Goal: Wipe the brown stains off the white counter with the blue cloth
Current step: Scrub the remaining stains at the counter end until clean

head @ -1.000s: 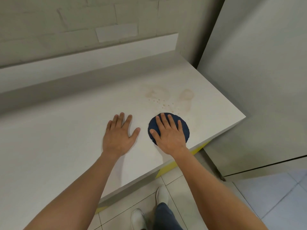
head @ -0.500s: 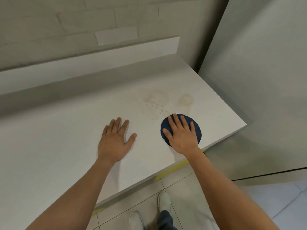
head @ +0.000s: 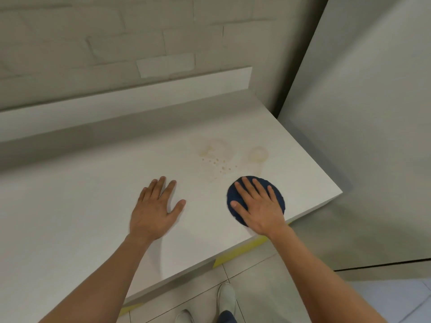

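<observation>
— What is hidden?
— Most of the cloth (head: pixel 234 194). Your right hand (head: pixel 260 206) lies flat on it, fingers straight and spread, so only a dark blue rim shows around them. It sits on the counter (head: pixel 70 206) right of centre in the frame, near the front edge.
— And the left?
— Your left hand (head: pixel 155 208) rests palm down on bare counter at mid-frame, fingers close together, thumb out, holding nothing.
— How many stains?
— Two pale brown patches just above the cloth: a wide one (head: pixel 214 150) and a small round one (head: pixel 257 153) to its right. Their edges are faint and hard to trace. A scatter of specks (head: pixel 219 163) lies below the wide one, too small to count surely.
— What else?
— Two shoes at the bottom edge: one (head: pixel 226 297) partly behind your trouser leg, the other (head: pixel 185 317) cut off by the frame. Two yellow strips show under the counter's front edge, one (head: pixel 240 250) below your right wrist, one (head: pixel 130 308) at lower left.
</observation>
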A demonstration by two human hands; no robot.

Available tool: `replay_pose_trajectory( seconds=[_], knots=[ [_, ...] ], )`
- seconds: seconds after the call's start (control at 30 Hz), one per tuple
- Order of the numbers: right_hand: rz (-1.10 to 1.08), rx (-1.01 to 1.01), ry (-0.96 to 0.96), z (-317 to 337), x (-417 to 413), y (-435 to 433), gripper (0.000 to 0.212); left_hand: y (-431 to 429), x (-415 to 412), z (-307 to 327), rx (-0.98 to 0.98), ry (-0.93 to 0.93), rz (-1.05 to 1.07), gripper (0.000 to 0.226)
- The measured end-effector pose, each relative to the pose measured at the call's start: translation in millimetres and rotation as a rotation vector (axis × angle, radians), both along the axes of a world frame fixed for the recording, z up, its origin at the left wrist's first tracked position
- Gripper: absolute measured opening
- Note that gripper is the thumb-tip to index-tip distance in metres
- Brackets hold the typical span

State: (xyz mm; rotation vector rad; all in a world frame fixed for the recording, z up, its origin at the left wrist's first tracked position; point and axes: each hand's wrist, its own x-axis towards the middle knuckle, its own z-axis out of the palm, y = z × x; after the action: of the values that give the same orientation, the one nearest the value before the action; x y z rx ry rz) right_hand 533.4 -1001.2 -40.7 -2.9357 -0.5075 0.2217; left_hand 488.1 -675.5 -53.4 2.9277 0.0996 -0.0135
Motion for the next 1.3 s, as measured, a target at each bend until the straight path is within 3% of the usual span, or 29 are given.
replay_pose_trajectory(
  seconds=[0.17,0.3,0.4,0.57,0.73,0.9,1.07,1.3],
  knots=[
    [-0.04,-0.02,0.015,2.8,32.3,38.6,0.071,-2.8,-0.5,1.3,0.002,0.009,0.005,0.08],
    [0.12,0.022,0.02,0.4,1.3,71.5,0.071,-2.6,0.2,1.5,0.013,0.009,0.004,0.079],
    [0.183,0.046,0.016,-1.4,-21.6,49.9,0.068,-3.0,-0.3,1.2,0.007,0.002,0.002,0.078],
    [0.056,-0.013,0.006,3.4,-0.9,-9.5,0.068,-1.6,-1.2,2.2,-0.014,0.007,0.001,0.079],
    [-0.027,-0.034,0.02,5.8,39.8,22.5,0.068,-3.2,-2.9,5.3,-0.013,0.006,0.009,0.079],
    [0.154,-0.011,0.028,6.2,29.0,81.6,0.068,-4.9,-1.7,6.2,0.003,0.019,0.013,0.078],
    [0.294,0.042,0.015,-0.7,3.0,47.5,0.067,-4.5,-2.4,4.1,-0.01,0.01,0.017,0.077],
    [0.147,-0.027,0.01,3.0,51.5,21.8,0.067,-4.4,-2.5,2.1,-0.009,-0.004,0.04,0.076]
  ],
)
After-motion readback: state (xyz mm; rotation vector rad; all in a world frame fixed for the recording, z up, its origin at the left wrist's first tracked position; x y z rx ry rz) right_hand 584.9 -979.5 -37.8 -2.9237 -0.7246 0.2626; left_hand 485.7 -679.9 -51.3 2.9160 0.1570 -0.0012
